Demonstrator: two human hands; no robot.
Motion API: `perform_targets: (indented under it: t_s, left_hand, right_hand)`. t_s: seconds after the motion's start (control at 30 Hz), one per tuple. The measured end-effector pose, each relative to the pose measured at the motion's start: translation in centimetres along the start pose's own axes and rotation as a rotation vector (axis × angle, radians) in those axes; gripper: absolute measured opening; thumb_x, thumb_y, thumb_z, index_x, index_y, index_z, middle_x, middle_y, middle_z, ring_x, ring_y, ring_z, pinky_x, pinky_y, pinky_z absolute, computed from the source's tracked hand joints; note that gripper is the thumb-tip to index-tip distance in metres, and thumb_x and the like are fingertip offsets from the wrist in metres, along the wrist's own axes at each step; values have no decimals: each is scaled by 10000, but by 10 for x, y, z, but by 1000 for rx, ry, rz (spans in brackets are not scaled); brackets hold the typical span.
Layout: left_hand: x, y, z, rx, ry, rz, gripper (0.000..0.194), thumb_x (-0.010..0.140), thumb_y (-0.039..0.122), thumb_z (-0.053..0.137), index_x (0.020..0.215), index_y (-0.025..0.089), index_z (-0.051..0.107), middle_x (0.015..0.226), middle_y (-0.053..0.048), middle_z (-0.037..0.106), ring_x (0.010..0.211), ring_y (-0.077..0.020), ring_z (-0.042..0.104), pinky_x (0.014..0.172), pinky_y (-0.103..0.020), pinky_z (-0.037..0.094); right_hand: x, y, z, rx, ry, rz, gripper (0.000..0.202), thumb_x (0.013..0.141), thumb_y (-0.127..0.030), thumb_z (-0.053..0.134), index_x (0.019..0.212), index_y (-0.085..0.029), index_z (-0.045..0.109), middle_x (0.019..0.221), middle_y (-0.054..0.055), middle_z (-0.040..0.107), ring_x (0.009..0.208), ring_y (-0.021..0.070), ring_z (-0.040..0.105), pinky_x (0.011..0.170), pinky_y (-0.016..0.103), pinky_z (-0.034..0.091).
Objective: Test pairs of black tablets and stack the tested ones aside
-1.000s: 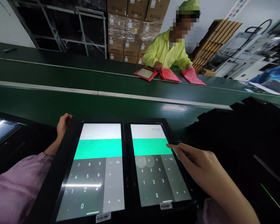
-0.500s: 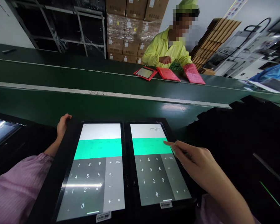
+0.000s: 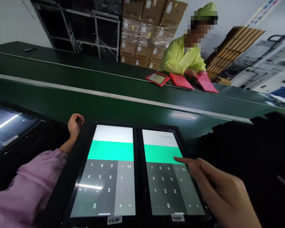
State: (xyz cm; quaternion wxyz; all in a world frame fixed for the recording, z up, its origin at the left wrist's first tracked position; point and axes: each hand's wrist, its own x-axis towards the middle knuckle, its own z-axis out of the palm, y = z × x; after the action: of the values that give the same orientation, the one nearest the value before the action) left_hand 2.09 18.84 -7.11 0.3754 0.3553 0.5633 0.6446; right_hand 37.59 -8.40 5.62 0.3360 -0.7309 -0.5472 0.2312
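Note:
Two tablets lie side by side on a black surface, each showing a calculator with a green band and a grey keypad. My right hand [image 3: 219, 186] reaches over the right tablet [image 3: 166, 177] with its index finger stretched out and the other fingers folded. That fingertip is at the right part of the green band; whether it touches the glass I cannot tell. Small characters stand in the white field above. Beyond the upper left corner of the left tablet [image 3: 104, 175], my left hand [image 3: 75, 125] is loosely curled, with nothing visible in it.
Another dark screen [image 3: 9, 126] lies at the left. Behind runs a green conveyor bench [image 3: 85, 84] with a pale rail. Across it, a person [image 3: 184, 57] in yellow handles a pink bubble bag [image 3: 207, 81] beside more red pouches. Stacked cartons [image 3: 142, 34] stand behind.
My view has shifted, so the tablets sit farther right. My right index finger has moved lower on the green band, and more characters show above it. The co-worker's hand has moved to the pink bag.

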Motion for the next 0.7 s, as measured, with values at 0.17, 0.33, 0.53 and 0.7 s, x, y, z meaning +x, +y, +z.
perform_targets:
  t_s: [0.17, 0.33, 0.53, 0.7]
  left_hand:
    - [-4, 2, 5, -99, 29, -42, 375, 977, 243, 639, 664, 151, 453, 615, 62, 412, 503, -74, 374, 464, -186, 329]
    - [-9, 7, 9, -165, -70, -83, 437, 936, 151, 644, 573, 154, 400, 552, 70, 357, 485, -74, 316, 449, -187, 259]
    - [-12, 8, 7, -254, -116, -169, 458, 960, 166, 625, 572, 158, 383, 523, 82, 321, 449, -67, 287, 415, -181, 227]
    - [-13, 8, 5, -307, -97, -233, 389, 982, 178, 605, 635, 151, 429, 551, 78, 371, 438, -58, 310, 393, -170, 218]
  right_hand:
    - [-13, -24, 24, 54, -148, -114, 373, 1013, -457, 494, 1153, -245, 767, 664, 15, 668, 520, 149, 603, 492, 232, 500]
    - [3, -50, 54, -83, -381, -274, 402, 1053, -367, 407, 1302, -232, 692, 995, 70, 777, 738, 179, 746, 649, 259, 596]
    - [20, -74, 91, -183, -442, -356, 425, 1048, -304, 376, 1334, -198, 672, 1254, 106, 740, 1072, 254, 747, 873, 373, 614]
    - [20, -67, 97, -266, -318, -326, 453, 1056, -375, 384, 1248, -148, 725, 910, 94, 800, 707, 193, 747, 658, 290, 589]
